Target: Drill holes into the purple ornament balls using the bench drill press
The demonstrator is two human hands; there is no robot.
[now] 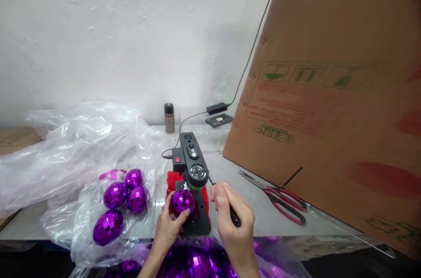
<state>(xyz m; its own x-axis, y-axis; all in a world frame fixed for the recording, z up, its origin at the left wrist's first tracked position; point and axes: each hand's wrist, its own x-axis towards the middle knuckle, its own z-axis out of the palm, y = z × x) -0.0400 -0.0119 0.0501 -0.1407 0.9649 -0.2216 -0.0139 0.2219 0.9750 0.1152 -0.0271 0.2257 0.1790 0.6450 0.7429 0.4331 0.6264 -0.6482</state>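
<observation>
a shiny, mirror-tiled purple ball (pixel 183 201) sits above the base of a small black machine (pixel 194 159), near the middle of the desk's front edge. the left hand (pixel 168 226) cups it, thumb and fingers curled around its sides. the right hand (pixel 230 216) is closed in a fist around a black handle (pixel 235 217) on a metal rod; where the rod ends is hidden. red cloth (pixel 171 180) lies under the machine. toward the desk's front left corner, four more purple balls (pixel 115 194) rest on clear plastic (pixel 82 151). red-and-black scissors (pixel 283 201) lie open to the right, beside a large cardboard box (pixel 322 107). a dark-capped bottle (pixel 169 119) stands at the desk's back edge.
</observation>
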